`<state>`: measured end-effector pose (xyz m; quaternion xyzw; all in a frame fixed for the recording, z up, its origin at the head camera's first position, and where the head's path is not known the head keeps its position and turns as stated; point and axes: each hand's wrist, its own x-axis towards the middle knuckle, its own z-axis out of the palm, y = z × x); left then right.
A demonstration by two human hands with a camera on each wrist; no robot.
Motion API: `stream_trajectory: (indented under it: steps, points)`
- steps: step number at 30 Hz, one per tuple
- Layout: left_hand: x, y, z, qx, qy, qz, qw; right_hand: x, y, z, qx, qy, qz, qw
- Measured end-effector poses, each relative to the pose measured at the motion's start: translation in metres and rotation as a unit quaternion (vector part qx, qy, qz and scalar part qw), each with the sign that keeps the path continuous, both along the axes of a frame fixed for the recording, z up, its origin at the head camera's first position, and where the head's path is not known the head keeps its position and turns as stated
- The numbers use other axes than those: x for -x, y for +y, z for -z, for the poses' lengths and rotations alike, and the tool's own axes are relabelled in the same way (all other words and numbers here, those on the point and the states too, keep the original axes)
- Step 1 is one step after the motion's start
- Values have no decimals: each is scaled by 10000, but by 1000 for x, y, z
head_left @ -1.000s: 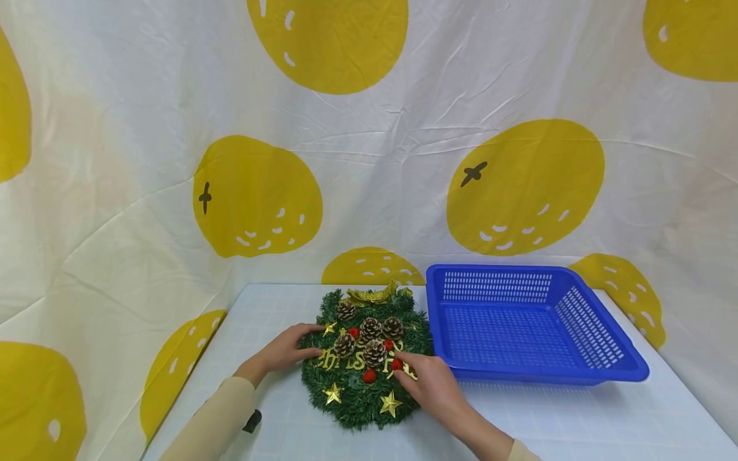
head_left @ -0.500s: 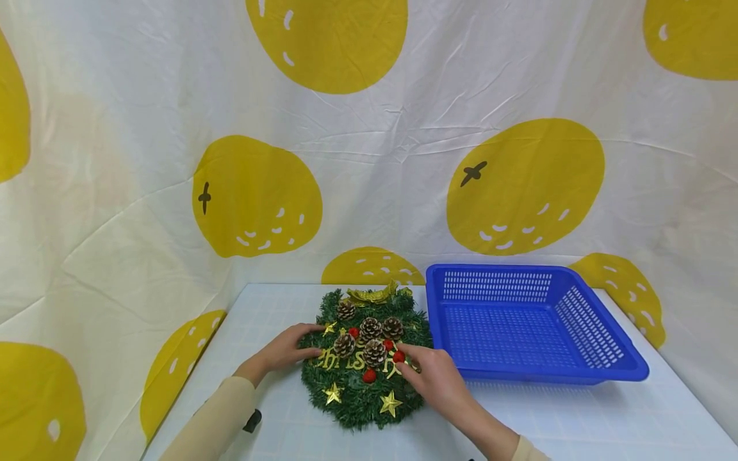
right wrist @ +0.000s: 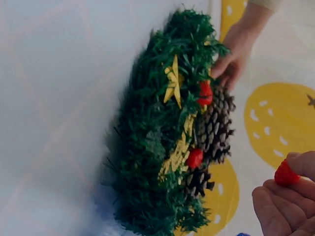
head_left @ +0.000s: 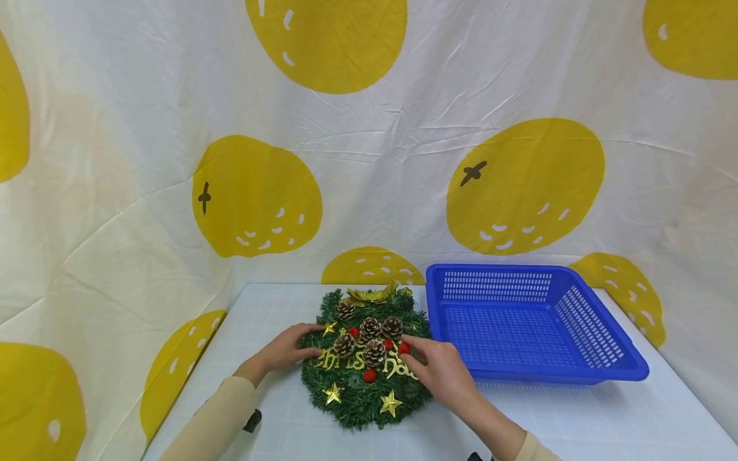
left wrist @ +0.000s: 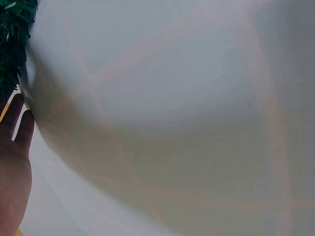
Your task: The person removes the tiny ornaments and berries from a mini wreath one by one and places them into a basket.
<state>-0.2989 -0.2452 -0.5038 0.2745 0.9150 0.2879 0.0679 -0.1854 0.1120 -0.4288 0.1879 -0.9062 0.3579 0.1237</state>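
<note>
A green wreath (head_left: 360,410) lies on the table, bearing pine cones (head_left: 371,329), gold letters (head_left: 396,367), gold stars (head_left: 391,404) and a gold ribbon (head_left: 371,296) at its far end. Between thumb and fingers, my right hand (head_left: 444,374) pinches a red raspberry ornament (right wrist: 285,173), just above the wreath's right part. My left hand (head_left: 280,349) rests on the wreath's left edge, thumb and index finger apart; its other fingers (left wrist: 24,130) extend straight beside the greenery in the left wrist view. Other red berries (head_left: 369,376) sit among the cones.
A blue perforated plastic basket (head_left: 548,374) stands right of the wreath, close to its edge. The table (head_left: 277,422) has a pale checked cover. Behind it hangs a white cloth (head_left: 380,205) with yellow fruit prints. A small black object (head_left: 252,420) shows beside the left sleeve.
My right hand has moved slightly right and away from me, carrying the red raspberry ornament off the gold letters. My left hand and the wreath have stayed in place.
</note>
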Motion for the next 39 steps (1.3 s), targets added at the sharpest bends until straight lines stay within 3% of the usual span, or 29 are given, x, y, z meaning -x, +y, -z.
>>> stream_trajectory:
  steps: [21, 39]
  points:
    - [1, -1, 1, -36, 95, 110, 9999, 19, 28, -18, 771, -276, 470, 9955]
    - [0, 0, -1, 2, 63, 103, 9999, 44, 51, -19, 631, -281, 915, 9934]
